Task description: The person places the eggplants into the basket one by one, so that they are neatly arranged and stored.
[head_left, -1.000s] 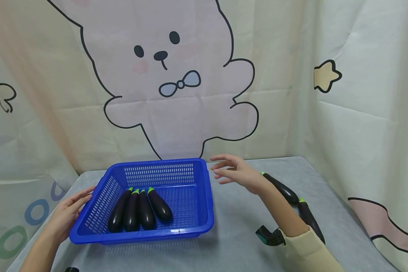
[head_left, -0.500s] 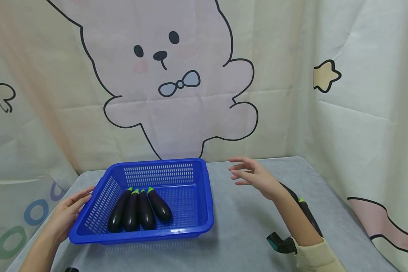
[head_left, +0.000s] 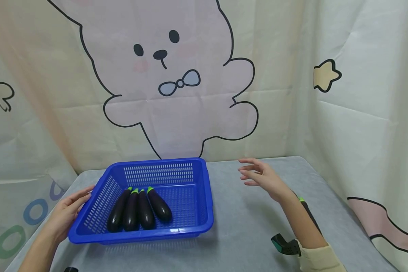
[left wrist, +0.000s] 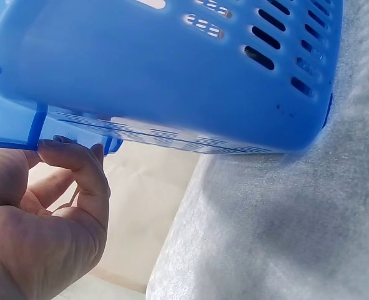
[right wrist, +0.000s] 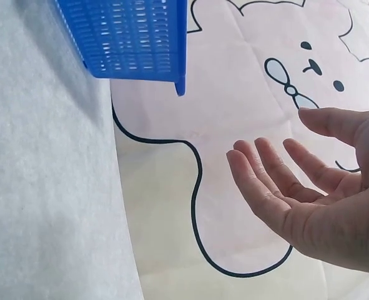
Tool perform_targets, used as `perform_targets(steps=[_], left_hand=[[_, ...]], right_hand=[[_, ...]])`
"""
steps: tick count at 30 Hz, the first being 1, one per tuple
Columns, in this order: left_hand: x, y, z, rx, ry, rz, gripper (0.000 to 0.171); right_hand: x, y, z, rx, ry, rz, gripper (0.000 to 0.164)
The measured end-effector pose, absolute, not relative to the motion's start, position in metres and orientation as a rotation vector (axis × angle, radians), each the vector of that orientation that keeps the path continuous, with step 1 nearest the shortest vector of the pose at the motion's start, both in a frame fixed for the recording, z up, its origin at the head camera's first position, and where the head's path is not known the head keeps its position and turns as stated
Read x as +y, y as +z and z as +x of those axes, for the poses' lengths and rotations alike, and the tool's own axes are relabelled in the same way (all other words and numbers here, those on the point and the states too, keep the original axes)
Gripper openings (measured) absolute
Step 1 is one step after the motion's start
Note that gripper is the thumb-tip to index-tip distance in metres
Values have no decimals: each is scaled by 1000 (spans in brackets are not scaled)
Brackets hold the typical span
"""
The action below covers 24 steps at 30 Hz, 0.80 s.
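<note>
A blue plastic basket (head_left: 176, 235) with slotted walls stands on the table. Several dark eggplants (head_left: 159, 204) with green stem ends lie side by side in its left half. My left hand (head_left: 65, 213) holds the basket's left rim; the left wrist view shows its bent fingers (left wrist: 78, 165) hooked at the rim's edge. My right hand (head_left: 263, 177) hovers over the table to the right of the basket, fingers loosely spread and holding nothing. In the right wrist view, a gap separates the right hand (right wrist: 315, 187) from the basket (right wrist: 134, 44).
Behind my right forearm, another eggplant (head_left: 304, 204) on the grey tablecloth (head_left: 238, 226) is partly hidden. A dark wrist device (head_left: 285, 245) sits at the right cuff. A curtain (head_left: 275, 75) printed with a bear hangs behind the table.
My right hand has moved away from the basket's right rim, rightward, and its forearm now covers most of the eggplants there. The left hand and basket have stayed put.
</note>
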<state>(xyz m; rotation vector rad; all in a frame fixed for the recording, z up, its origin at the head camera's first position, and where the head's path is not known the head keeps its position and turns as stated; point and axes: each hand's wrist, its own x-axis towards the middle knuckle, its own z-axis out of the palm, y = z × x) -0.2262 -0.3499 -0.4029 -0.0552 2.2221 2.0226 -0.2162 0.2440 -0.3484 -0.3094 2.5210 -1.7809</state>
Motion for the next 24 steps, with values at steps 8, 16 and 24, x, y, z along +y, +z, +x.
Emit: perform_targets(steps=[8,16,24], left_hand=[[-350,-400,-226,2240,2007,-50,27],[-350,-401,-225,2224,2017,-47,30],[-351,-403,-226,2259,1972,-67,25]], right_hand=[[253,-351,-218,2567,-1763,-280,55],[269,-356,-222,2609,-1768,-213,53],[287,-360,-225,2634,-1766,-124,55]])
